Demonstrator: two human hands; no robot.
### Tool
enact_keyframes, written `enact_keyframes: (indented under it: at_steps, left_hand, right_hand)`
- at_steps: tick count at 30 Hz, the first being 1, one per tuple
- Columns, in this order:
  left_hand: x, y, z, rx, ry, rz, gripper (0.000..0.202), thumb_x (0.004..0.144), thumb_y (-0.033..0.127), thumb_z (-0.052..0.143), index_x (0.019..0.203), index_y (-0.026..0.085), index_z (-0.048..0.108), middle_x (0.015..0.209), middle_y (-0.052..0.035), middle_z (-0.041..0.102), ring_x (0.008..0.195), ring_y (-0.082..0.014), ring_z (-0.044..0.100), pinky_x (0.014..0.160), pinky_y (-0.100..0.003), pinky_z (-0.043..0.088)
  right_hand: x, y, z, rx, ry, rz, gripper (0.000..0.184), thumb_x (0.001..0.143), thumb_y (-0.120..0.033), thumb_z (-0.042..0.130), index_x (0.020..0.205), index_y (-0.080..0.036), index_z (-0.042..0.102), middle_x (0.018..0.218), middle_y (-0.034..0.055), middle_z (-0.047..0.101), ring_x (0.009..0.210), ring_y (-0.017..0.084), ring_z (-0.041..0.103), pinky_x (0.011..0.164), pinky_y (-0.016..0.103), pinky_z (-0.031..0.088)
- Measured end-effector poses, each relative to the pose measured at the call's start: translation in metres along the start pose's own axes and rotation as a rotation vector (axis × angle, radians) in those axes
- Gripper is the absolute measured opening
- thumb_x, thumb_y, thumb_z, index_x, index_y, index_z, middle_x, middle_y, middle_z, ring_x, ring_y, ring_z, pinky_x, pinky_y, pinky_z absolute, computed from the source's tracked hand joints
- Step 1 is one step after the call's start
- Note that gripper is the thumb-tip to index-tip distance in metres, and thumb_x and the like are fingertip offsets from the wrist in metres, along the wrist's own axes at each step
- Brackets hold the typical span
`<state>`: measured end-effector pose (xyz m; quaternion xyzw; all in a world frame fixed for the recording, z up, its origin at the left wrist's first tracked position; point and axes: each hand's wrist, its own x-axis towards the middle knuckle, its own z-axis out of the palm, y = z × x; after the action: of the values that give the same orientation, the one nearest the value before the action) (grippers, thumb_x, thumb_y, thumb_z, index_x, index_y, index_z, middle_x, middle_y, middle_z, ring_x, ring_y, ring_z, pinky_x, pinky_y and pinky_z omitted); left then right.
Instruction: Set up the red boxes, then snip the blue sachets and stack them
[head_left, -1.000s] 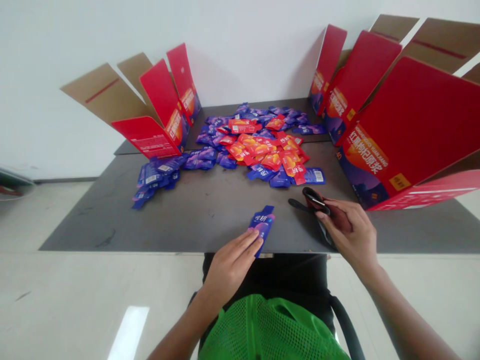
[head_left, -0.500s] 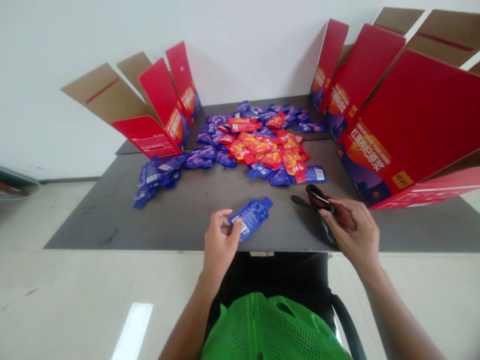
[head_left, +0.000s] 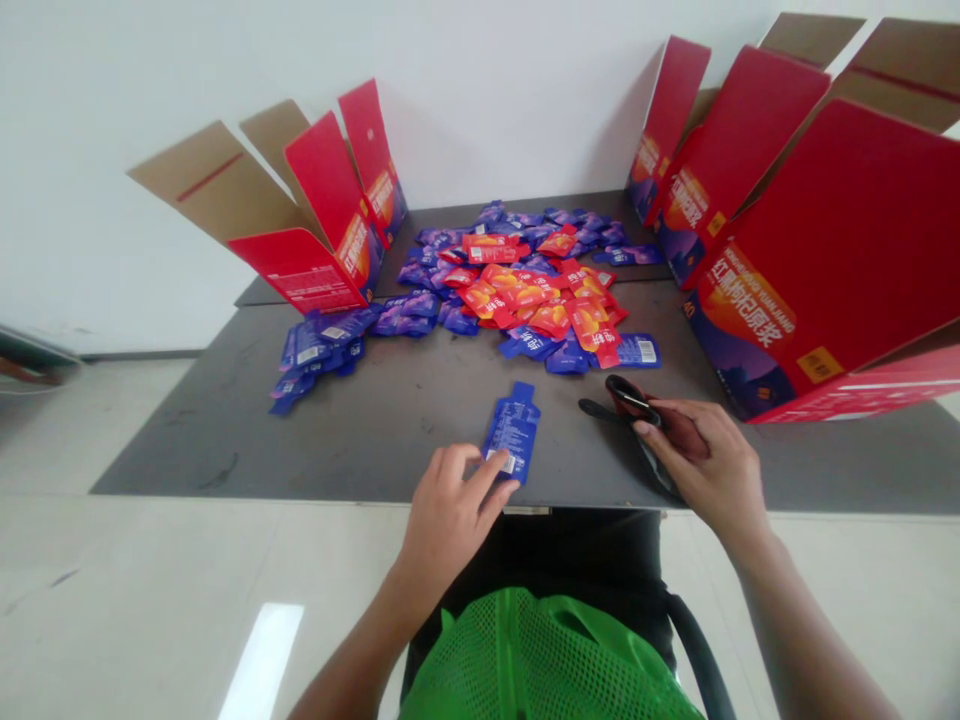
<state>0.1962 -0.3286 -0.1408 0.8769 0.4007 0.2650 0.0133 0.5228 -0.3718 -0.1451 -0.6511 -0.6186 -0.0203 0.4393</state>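
**One sachet under the left hand, one tool in the right hand**

At the far left edge, a dark and red shape is cut off and hard to make out. Upper left, red cartons stand open with tan flaps spread toward the white wall. Below them, a clump of blue sachets sits on the left of the grey table, and the mixed pile of blue and red sachets fills the upper middle.

Grey surface runs between the pile and the single sachet, which lies flat with its long side pointing away from the person, near the table's front edge. The left fingers are slightly apart, their tips resting on its lower end without clamping it.

The right fingers curl closed on the dark tool, hiding much of it; its kind is hard to tell. Further right, more red cartons run off the top and right frame edges.
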Motion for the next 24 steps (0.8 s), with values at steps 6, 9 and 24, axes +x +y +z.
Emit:
enact_keyframes:
  at_steps: [6, 9, 24]
  left_hand:
    - [-0.015, 0.002, 0.010, -0.054, -0.022, 0.195, 0.034, 0.100, 0.035, 0.067, 0.131, 0.020, 0.068, 0.133, -0.0128, 0.066, 0.119, -0.0292, 0.063, 0.099, -0.048, 0.059]
    - [-0.022, 0.002, 0.017, -0.080, 0.014, 0.214, 0.033, 0.101, 0.029, 0.065, 0.132, 0.018, 0.067, 0.132, -0.0120, 0.069, 0.121, -0.0275, 0.064, 0.102, -0.045, 0.058]
    - [-0.032, 0.002, 0.025, -0.120, 0.083, 0.199, 0.030, 0.102, 0.021, 0.064, 0.132, 0.018, 0.068, 0.130, -0.0080, 0.074, 0.124, -0.0252, 0.067, 0.099, -0.042, 0.057]
  right_hand:
    - [0.031, -0.029, 0.004, 0.070, -0.068, -0.092, 0.029, 0.094, -0.041, 0.074, 0.120, -0.029, 0.070, 0.113, 0.0081, 0.073, 0.104, 0.029, 0.070, 0.090, 0.048, 0.059]
    - [0.040, -0.063, 0.020, 0.161, -0.149, -0.214, 0.031, 0.096, -0.036, 0.072, 0.126, -0.029, 0.067, 0.120, 0.0079, 0.071, 0.112, 0.026, 0.069, 0.096, 0.045, 0.059]
    - [0.084, -0.065, 0.085, 0.038, -0.363, -0.543, 0.031, 0.100, -0.035, 0.066, 0.128, -0.023, 0.065, 0.127, 0.0110, 0.070, 0.114, 0.027, 0.068, 0.094, 0.046, 0.061]
